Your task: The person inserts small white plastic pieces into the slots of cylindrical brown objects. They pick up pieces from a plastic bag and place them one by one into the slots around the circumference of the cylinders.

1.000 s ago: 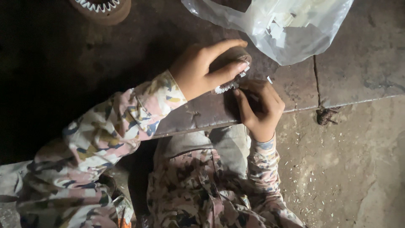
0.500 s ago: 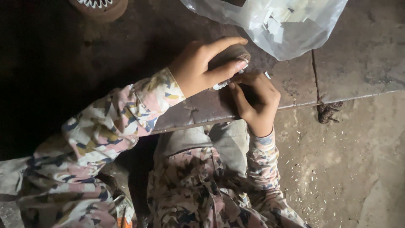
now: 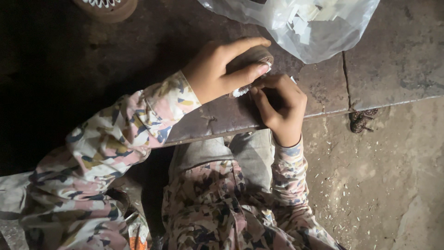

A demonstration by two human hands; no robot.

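My left hand (image 3: 222, 69) grips a small round brownish part (image 3: 249, 58) with white toothed edging, held on its side on a dark metal plate (image 3: 319, 88). My right hand (image 3: 280, 109) is curled just below and right of the part, its fingertips pressed against the white edging; a small white strip shows at its fingers. What exactly the right fingers pinch is hidden. Both arms wear patterned pink, grey and yellow sleeves.
A clear plastic bag (image 3: 300, 23) with several white strips lies just beyond the hands. Another round part with white teeth (image 3: 106, 5) sits at the top left edge. A rusty bolt-like lump (image 3: 360, 120) hangs at the plate's edge above the dusty concrete floor (image 3: 384, 185).
Both hands stay on the round part; my right hand's fingers have shifted slightly along its white edging. The view has drifted a little.
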